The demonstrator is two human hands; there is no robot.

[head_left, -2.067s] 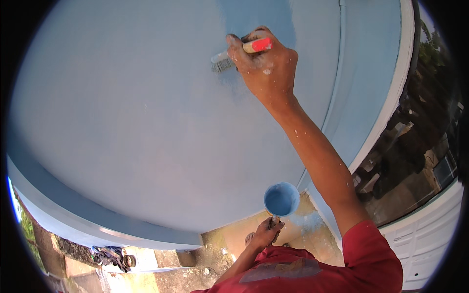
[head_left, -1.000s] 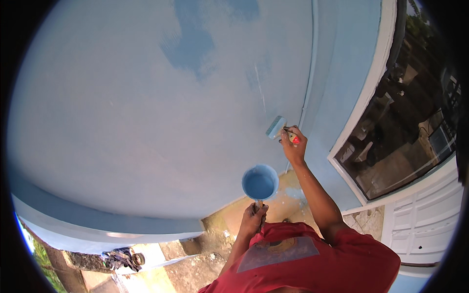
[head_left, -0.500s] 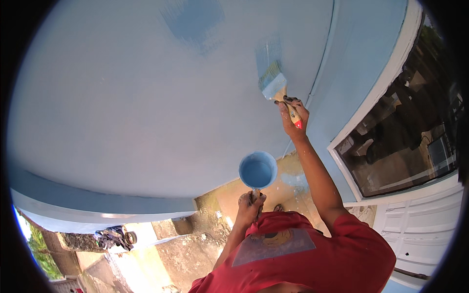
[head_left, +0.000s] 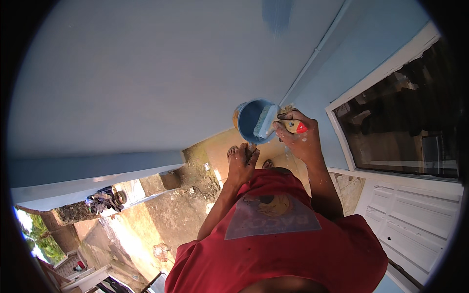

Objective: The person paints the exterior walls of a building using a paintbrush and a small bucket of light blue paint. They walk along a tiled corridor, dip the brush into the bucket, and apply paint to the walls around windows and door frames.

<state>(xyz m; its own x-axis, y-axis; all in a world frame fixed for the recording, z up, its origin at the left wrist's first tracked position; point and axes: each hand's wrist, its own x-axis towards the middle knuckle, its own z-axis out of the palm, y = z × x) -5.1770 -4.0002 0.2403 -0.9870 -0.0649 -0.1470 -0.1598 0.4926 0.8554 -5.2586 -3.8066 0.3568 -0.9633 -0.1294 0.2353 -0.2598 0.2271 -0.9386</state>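
Both hands grip: right hand fingers around brush, left hand holding cup.

Bare dirt-and-concrete ground below; heap of dark cloth on low ledge at left.

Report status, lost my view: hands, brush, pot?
Left hand grips pot from below. Right hand holds brush, bristles in pot. Nothing in the way.
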